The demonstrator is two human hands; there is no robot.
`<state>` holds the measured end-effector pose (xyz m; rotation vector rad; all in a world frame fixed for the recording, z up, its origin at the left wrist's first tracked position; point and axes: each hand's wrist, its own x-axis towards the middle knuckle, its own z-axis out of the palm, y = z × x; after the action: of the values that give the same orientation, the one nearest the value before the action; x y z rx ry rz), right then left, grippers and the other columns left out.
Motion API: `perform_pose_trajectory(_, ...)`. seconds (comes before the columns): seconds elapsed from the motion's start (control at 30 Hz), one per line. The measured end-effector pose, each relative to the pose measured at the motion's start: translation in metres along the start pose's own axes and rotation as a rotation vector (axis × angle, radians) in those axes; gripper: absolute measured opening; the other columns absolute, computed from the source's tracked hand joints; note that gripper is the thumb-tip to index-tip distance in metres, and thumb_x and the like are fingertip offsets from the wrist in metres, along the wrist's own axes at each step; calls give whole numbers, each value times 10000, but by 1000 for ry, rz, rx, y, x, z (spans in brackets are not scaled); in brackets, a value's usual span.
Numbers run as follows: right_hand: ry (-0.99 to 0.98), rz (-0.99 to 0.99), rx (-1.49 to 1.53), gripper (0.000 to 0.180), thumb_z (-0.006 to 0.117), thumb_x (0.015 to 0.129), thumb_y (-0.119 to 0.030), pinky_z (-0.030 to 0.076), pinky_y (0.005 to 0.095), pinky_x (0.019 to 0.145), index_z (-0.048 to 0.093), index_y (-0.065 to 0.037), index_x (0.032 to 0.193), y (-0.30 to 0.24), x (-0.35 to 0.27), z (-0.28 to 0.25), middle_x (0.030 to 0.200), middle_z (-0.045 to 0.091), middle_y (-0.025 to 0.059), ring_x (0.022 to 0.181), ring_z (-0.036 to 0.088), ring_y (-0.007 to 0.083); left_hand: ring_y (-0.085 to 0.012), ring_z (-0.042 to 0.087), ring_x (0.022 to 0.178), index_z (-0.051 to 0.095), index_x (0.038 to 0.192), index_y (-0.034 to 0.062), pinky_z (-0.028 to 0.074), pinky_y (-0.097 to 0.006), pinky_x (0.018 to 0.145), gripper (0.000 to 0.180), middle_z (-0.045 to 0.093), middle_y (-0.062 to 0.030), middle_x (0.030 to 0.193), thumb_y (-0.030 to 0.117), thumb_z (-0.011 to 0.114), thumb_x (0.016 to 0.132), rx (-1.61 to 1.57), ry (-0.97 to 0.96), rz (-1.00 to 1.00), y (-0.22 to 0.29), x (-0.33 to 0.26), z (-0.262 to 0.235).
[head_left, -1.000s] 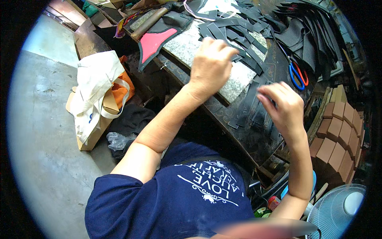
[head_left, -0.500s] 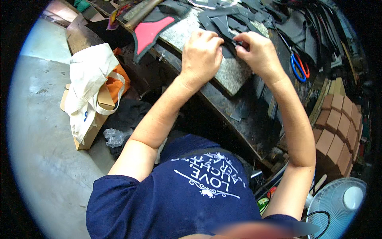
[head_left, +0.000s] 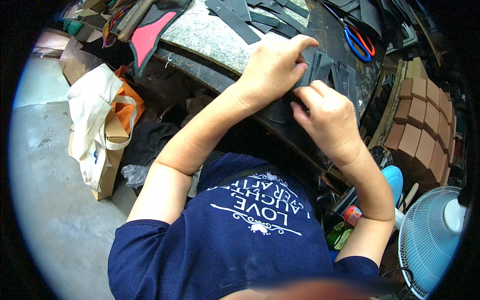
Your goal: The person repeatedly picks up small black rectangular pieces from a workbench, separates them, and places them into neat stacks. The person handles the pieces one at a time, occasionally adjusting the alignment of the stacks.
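Observation:
My left hand (head_left: 272,70) hovers by the near edge of a speckled stone slab (head_left: 192,37), its index finger stretched out to the right and its thumb apart. I see nothing in its grasp. Lower and to the right, at the bench edge, is my right hand (head_left: 327,117). Its fingers are bent, with a dark gap between them and the thumb, and no held thing shows. Flat dark strips (head_left: 235,22) lie on the slab beyond my left hand. More dark grey strips (head_left: 322,67) are laid out on the bench just past my right hand.
Scissors with blue and red handles (head_left: 359,45) lie at the far right. A pink piece with dark edging (head_left: 152,37) hangs over the left bench edge. Brown blocks (head_left: 422,120) are stacked right, above a fan (head_left: 432,235). A white cloth bag (head_left: 95,115) rests at left.
My right hand has come down and nearer from the slab, no longer pinching a dark strip. My left hand has shifted right and extended its index finger. The view has shifted too.

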<state>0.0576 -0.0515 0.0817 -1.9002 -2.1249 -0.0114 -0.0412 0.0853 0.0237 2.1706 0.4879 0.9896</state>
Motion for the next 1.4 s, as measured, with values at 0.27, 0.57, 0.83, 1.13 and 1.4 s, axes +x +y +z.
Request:
perform_pose_trajectory(0.27,-18,10,-10,170,730,799,-156,561,407,650,616,-46,858,-3,-10,28,812,590,115,753,658,305,-272,614,916,705,1010,129,531,-369,802,262,684,-30,892,68,714,755,403,60,319,-6,-9,-14)
perform_pose_trajectory(0.57,-122,35,145,289,786,809,-273,557,407,714,680,-37,938,-8,-2,16,871,644,122,805,678,309,-235,566,1122,740,995,162,429,-442,983,262,690,41,1032,285,742,763,497,-154,353,-12,-24,-13)
perform_pose_trajectory(0.83,2,34,202,120,717,867,-198,537,392,661,707,-79,865,27,54,-12,834,675,113,756,686,311,-316,457,1340,699,1165,135,270,-589,1163,509,624,-65,1306,410,772,742,362,-279,258,-15,-27,-14)
perform_pose_trajectory(1.13,-102,110,-4,335,748,832,-432,573,408,751,757,-108,915,29,139,33,874,738,129,848,730,293,-335,608,872,628,814,33,503,-421,838,74,626,-124,858,38,687,770,10,272,218,-14,-33,-32)
perform_pose_trajectory(1.4,-78,204,117,248,752,821,-343,562,418,734,722,-104,881,15,126,42,843,724,111,847,717,292,-152,600,755,645,934,13,492,-286,710,75,633,-94,850,88,646,939,-394,396,-297,-5,-49,-42)
